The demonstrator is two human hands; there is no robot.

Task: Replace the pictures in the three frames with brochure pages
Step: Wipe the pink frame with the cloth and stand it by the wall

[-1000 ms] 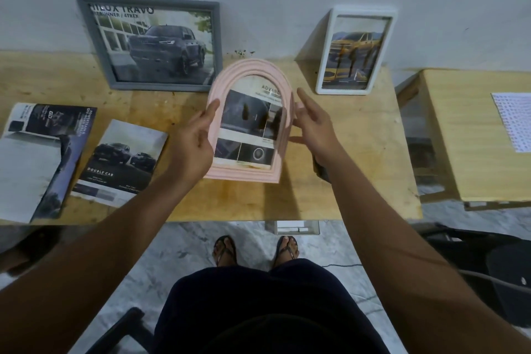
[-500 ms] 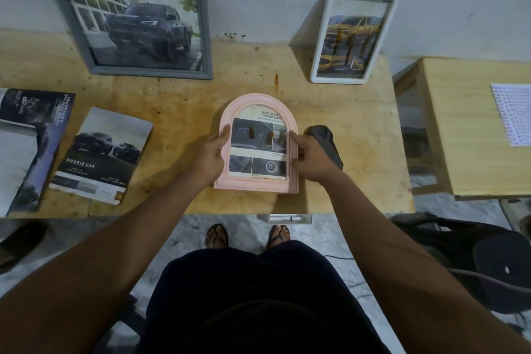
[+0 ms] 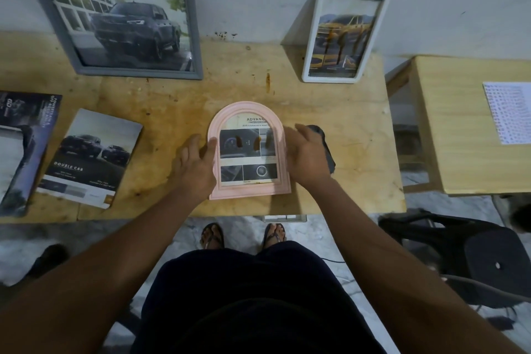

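Note:
A pink arched frame (image 3: 248, 192) lies flat on the wooden table (image 3: 178, 112) near its front edge, with a brochure page behind its glass. My left hand (image 3: 195, 164) rests at the frame's left side, thumb against its rim, fingers relaxed. My right hand (image 3: 307, 155) hovers over the frame's right side with fingers spread. A grey frame (image 3: 115, 23) with a dark truck page and a white frame (image 3: 343, 34) with a yellow car page lean on the wall.
A brochure (image 3: 89, 158) and an opened brochure (image 3: 23, 149) lie at the table's left. A black object (image 3: 326, 146) sits just right of my right hand. A second table (image 3: 459, 129) with a printed sheet (image 3: 510, 115) stands to the right; a black chair (image 3: 482, 261) below it.
The pink frame went from being held up in both hands to lying flat on the table. Both hands have loosened their hold on its sides.

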